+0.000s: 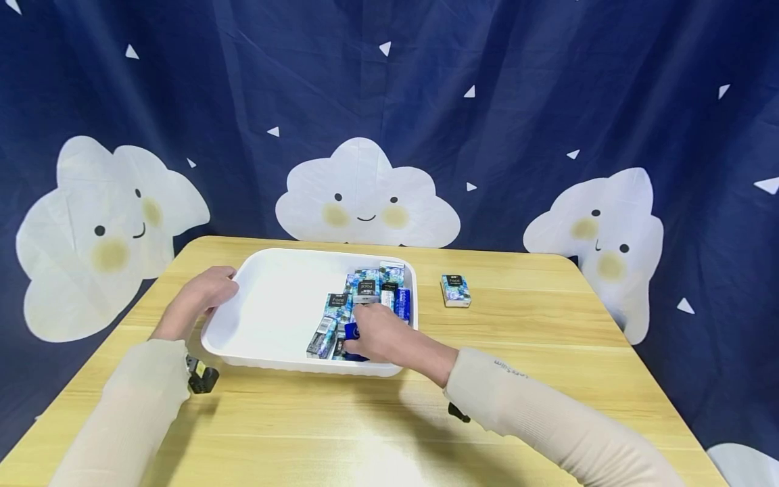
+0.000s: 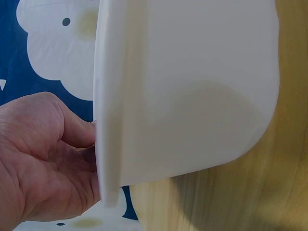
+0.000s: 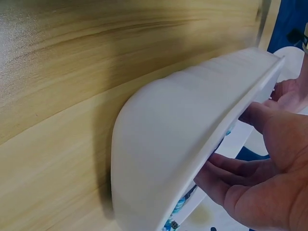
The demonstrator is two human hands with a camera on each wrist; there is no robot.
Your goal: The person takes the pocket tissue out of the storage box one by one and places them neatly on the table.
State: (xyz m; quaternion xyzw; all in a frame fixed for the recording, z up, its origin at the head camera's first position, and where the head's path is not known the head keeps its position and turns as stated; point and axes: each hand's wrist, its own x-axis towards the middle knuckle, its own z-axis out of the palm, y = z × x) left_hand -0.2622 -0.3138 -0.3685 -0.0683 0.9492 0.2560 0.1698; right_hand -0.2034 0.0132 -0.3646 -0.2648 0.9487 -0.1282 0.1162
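A white plastic tray (image 1: pixel 274 304) stands on the table with several small blue, patterned tissue packs (image 1: pixel 337 306) heaped at its right end. At the tray's left end my left hand (image 1: pixel 214 287) grips the rim, its thumb against the edge in the left wrist view. My right hand (image 1: pixel 383 333) reaches over the near right side into the heap. Its thumb and fingers stand on either side of a dark blue tissue pack (image 1: pixel 351 331), which the hand mostly hides. In the right wrist view the tray wall (image 3: pixel 163 134) covers most of the packs.
One more tissue pack (image 1: pixel 456 291) lies on the wooden table (image 1: pixel 517 325), to the right of the tray. Behind the table hangs a dark blue curtain (image 1: pixel 499 135) printed with white clouds.
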